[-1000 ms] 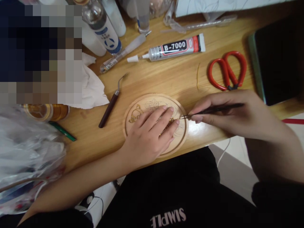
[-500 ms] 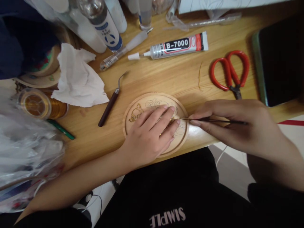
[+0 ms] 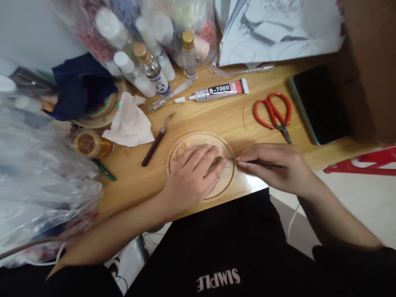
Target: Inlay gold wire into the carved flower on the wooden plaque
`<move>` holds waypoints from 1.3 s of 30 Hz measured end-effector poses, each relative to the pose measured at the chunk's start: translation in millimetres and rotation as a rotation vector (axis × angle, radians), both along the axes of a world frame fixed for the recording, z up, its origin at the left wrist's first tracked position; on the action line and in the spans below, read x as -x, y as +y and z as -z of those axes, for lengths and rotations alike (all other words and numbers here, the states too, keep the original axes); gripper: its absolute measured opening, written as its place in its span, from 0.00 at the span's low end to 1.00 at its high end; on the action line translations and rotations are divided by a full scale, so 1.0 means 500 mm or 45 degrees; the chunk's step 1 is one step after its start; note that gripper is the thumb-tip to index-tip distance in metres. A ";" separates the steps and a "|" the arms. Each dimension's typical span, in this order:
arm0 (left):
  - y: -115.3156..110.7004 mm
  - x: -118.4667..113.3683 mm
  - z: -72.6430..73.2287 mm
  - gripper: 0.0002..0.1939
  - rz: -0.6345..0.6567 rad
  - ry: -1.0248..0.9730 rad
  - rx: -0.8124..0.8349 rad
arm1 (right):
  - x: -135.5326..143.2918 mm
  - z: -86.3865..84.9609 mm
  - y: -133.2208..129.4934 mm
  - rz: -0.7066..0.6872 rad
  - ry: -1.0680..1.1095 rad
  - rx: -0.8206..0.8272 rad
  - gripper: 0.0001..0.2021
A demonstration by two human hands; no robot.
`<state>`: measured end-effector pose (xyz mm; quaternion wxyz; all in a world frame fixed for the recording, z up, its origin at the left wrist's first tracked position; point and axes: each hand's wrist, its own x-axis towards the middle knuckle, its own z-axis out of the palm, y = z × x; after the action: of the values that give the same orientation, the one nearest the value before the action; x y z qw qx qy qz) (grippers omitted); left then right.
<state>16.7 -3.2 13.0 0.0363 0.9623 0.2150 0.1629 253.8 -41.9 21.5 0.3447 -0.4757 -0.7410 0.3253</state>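
Note:
A round wooden plate [image 3: 227, 183] with a raised rim and a line-drawn pattern lies at the table's front edge. Gold wire [image 3: 178, 153] follows part of the drawing on its left side. Flat across the plate rests my left hand [image 3: 194, 175], fingers stretched out, covering much of the pattern. My right hand [image 3: 275, 163], at the plate's right edge, pinches dark, slim tweezers [image 3: 256, 162]. Their tips reach the plate beside my left fingertips, by some gold wire [image 3: 213, 164]. Whether the tips grip the wire is too small to tell.
Behind the plate lie a B-7000 glue tube [image 3: 218, 90], red-handled pliers [image 3: 275, 113] and a phone [image 3: 320, 105]. Left are a hooked tool with a dark handle [image 3: 154, 147], crumpled tissue [image 3: 131, 121] and a gold wire spool [image 3: 93, 143]. Bottles [image 3: 154, 74] stand at the back.
The camera view has pulled back and up, showing more of the table's back. Both hands keep nearly the same place at the plate; the tweezers stay in my right hand.

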 end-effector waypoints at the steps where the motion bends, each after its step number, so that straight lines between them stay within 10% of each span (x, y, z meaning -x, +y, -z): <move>1: 0.001 0.001 -0.003 0.16 -0.003 -0.012 0.018 | 0.001 0.001 -0.002 0.014 0.011 -0.010 0.03; 9: 0.020 0.007 -0.034 0.11 -0.141 -0.132 0.375 | -0.001 -0.018 -0.004 0.050 -0.006 -0.090 0.02; 39: -0.056 -0.015 -0.033 0.08 -0.449 -0.274 0.427 | 0.017 0.015 0.001 0.159 0.158 0.148 0.05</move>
<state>24.4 -31.0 29.5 0.1891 0.8676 0.3983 0.2301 245.0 -41.2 14.2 0.3816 -0.5190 -0.6670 0.3744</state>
